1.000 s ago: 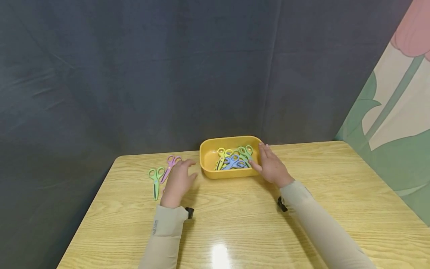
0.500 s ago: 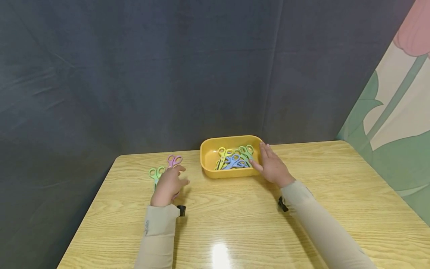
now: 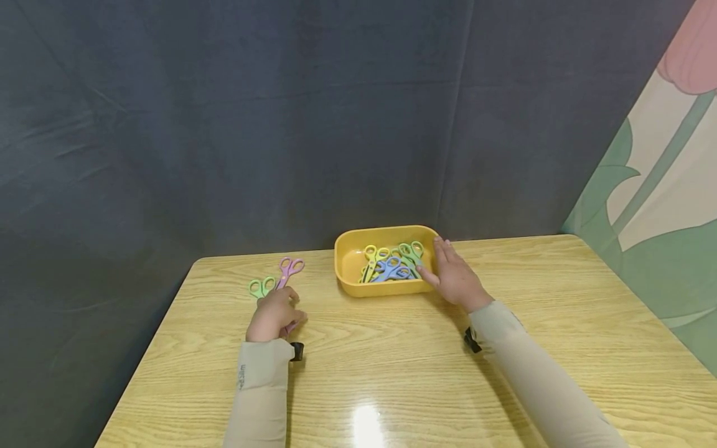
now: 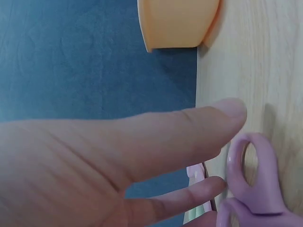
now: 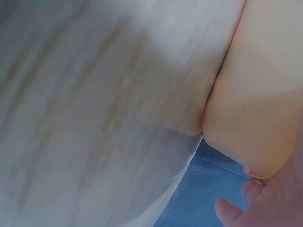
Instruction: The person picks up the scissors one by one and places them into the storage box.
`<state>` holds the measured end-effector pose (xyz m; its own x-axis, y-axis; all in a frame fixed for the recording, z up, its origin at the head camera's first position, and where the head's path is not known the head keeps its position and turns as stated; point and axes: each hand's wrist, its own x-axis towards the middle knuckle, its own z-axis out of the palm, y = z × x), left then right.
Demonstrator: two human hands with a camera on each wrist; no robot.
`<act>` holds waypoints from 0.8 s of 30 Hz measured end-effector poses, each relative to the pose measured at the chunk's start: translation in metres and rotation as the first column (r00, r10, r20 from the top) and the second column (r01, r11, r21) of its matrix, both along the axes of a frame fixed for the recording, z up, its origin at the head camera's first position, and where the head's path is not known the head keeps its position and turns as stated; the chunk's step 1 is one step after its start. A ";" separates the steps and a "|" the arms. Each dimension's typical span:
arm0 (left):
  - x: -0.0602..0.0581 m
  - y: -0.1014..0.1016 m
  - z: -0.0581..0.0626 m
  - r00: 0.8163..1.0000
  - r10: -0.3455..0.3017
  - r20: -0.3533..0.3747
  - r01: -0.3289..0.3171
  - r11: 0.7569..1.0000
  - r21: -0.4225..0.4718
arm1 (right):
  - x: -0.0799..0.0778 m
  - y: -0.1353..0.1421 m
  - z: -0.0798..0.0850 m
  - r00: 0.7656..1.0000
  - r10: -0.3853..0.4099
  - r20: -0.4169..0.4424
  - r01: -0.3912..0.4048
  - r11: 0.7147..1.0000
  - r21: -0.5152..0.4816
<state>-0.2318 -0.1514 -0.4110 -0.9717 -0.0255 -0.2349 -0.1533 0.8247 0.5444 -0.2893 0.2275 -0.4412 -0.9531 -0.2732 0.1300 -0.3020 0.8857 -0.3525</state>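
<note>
My left hand [image 3: 272,316] is low over the table at the left, its thumb and fingers spread beside the handle loops of purple scissors [image 4: 260,189]. The hand hides most of that pair in the head view. Just beyond it lie a second purple pair of scissors [image 3: 289,267] and a green pair [image 3: 261,288], partly covered by the hand. With straight fingers, my right hand [image 3: 459,281] rests against the right end of a yellow tray [image 3: 350,289], thumb over the front rim. Inside the tray lie yellow scissors [image 3: 370,264], blue scissors [image 3: 390,270] and green scissors [image 3: 412,254].
A wooden table [image 3: 370,354] carries everything, with wood surface showing between the left hand and the tray. A dark curtain [image 3: 336,124] hangs right behind the table's back edge. A painted floral panel [image 3: 672,186] stands at the right.
My left hand has moved left and toward the front, down to the nearer purple scissors, uncovering more of the farther purple pair. My right hand has stayed at the tray.
</note>
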 end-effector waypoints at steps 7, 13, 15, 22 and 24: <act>0.000 -0.005 -0.001 0.999 -0.042 0.005 0.043 0.998 -0.046 | 0.000 0.000 0.000 1.000 0.006 0.000 -0.006 1.000 0.005; 0.000 -0.009 -0.002 0.998 -0.063 0.004 0.063 0.996 -0.059 | 0.000 0.000 0.000 1.000 0.008 -0.002 -0.008 1.000 -0.003; 0.000 -0.010 -0.002 0.998 -0.064 0.005 0.064 0.996 -0.057 | 0.000 -0.001 0.000 1.000 0.007 -0.002 -0.007 1.000 -0.004; -0.002 -0.013 -0.005 0.995 -0.094 0.011 0.095 0.994 -0.052 | 0.001 -0.002 0.003 1.000 -0.001 0.000 0.001 1.000 0.001; -0.002 -0.013 -0.005 0.995 -0.103 0.015 0.104 0.993 -0.051 | 0.001 -0.002 0.003 1.000 -0.001 0.000 0.001 1.000 0.000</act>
<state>-0.2338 -0.1645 -0.4160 -0.9668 0.0626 -0.2476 -0.0720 0.8633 0.4995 -0.2885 0.2257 -0.4383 -0.9535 -0.2718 0.1304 -0.3008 0.8862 -0.3524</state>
